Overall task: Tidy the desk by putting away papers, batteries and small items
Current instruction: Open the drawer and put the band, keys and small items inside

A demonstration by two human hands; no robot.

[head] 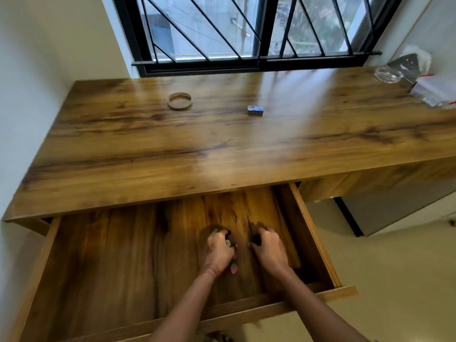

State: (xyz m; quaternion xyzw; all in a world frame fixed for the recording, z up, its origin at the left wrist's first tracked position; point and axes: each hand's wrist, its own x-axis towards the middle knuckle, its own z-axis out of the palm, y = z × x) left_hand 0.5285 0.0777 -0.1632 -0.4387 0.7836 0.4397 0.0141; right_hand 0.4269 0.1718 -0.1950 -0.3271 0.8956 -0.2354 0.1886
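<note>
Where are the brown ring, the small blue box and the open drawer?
ring (pixel 179 107): head view, near side of its band.
blue box (pixel 256 110): head view, middle of its top face.
drawer (pixel 118 253): head view, bare floor in its left half.

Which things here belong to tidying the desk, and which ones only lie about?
Job in hand: open drawer; pink-tipped items gripped by left hand; dark item gripped by right hand; tape ring; blue packet.
Probably just lying about: glass dish; plastic bags.
</note>
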